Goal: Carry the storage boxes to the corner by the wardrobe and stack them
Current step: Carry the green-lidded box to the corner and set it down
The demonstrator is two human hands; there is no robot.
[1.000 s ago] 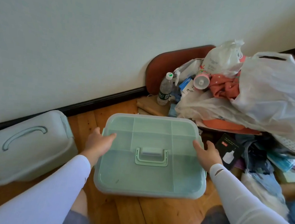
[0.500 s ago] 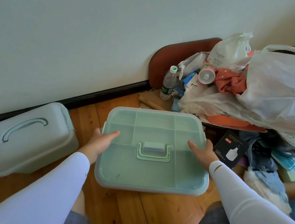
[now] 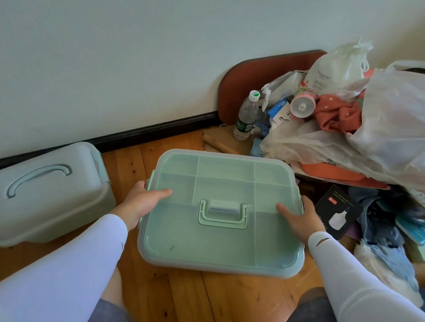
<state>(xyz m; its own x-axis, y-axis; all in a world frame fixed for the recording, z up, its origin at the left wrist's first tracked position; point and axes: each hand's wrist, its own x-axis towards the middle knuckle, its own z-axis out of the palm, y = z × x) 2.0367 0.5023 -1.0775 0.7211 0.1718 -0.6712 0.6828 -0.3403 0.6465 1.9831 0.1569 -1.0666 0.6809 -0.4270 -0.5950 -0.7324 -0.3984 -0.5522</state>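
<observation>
Grey-blue storage box (image 3: 44, 191) — lidded, handle on top, lying on the wooden floor (image 3: 188, 305) close to the skirting, well apart from both hands. Left hand (image 3: 143, 200) clamps the left edge of the green storage box (image 3: 223, 213), thumb on the lid; right hand (image 3: 299, 219) clamps the right edge likewise; each grip is closed on the box sides, the centre handle (image 3: 223, 214) unused. The box sits low over the floor; whether it rests there cannot be told. Likely faults: a side latch releasing under load, letting the lid part from the body; the far corner catching the clutter pile (image 3: 357, 130) just beside it — bags, a bottle (image 3: 246, 116), clothing. Plain wall behind; no wardrobe in view, so stacking is judged not begun.
</observation>
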